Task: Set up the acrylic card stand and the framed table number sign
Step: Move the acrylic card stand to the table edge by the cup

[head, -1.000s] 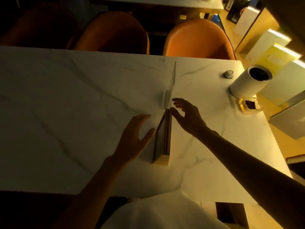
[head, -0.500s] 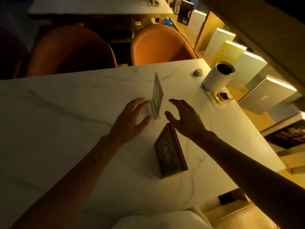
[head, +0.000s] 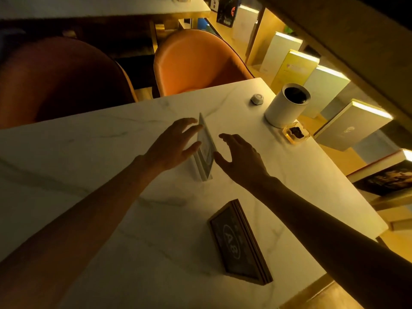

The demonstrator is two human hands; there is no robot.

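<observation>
The clear acrylic card stand point(head: 206, 148) stands upright on the white marble table point(head: 89, 152), seen nearly edge-on. My left hand point(head: 172, 144) is open against its left face, fingers spread, thumb near its lower part. My right hand point(head: 242, 159) hovers open just to its right, a small gap between thumb and stand. The framed table number sign point(head: 239, 241), dark with a gold frame and "A8" on it, leans or stands on the table nearer to me, apart from both hands.
A white cylindrical container point(head: 286, 105), a small amber dish point(head: 295, 133) and a small white round button point(head: 256, 99) sit at the far right corner. Orange chairs point(head: 196, 63) stand behind the table. Lit books point(head: 292, 68) line a shelf to the right.
Both hands left the framed sign and moved forward to either side of the acrylic stand. The view shifted left and tilted, so the frame's face now shows.
</observation>
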